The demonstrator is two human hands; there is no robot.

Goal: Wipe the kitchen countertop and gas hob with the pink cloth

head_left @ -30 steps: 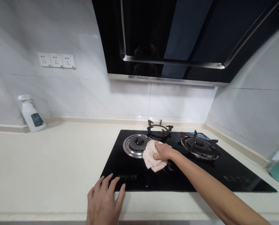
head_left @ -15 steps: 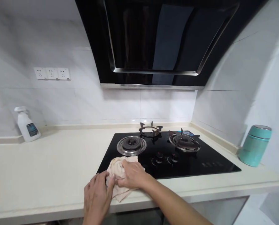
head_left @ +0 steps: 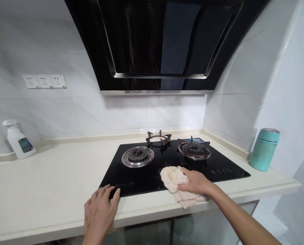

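My right hand [head_left: 196,182] is closed on a crumpled cream cloth [head_left: 173,180] and presses it onto the front edge of the black glass gas hob [head_left: 147,177], over the control knobs. Part of the cloth hangs onto the counter edge. My left hand [head_left: 99,211] lies flat with fingers spread on the cream counter [head_left: 47,190], its fingertips touching the hob's front left corner. The left burner [head_left: 137,156] is bare, its pan support [head_left: 158,139] set behind it. The right burner [head_left: 194,150] carries its grate.
A white spray bottle [head_left: 17,139] stands at the back left by the wall. A teal lidded canister [head_left: 263,149] stands at the right end of the counter. A black range hood [head_left: 154,44] hangs low above the hob. Wall sockets [head_left: 44,81] sit upper left.
My right hand moved the cloth from beside the left burner to the hob's front left corner, then rightwards along the front edge. My left hand stayed near the front left corner. The camera shifted.
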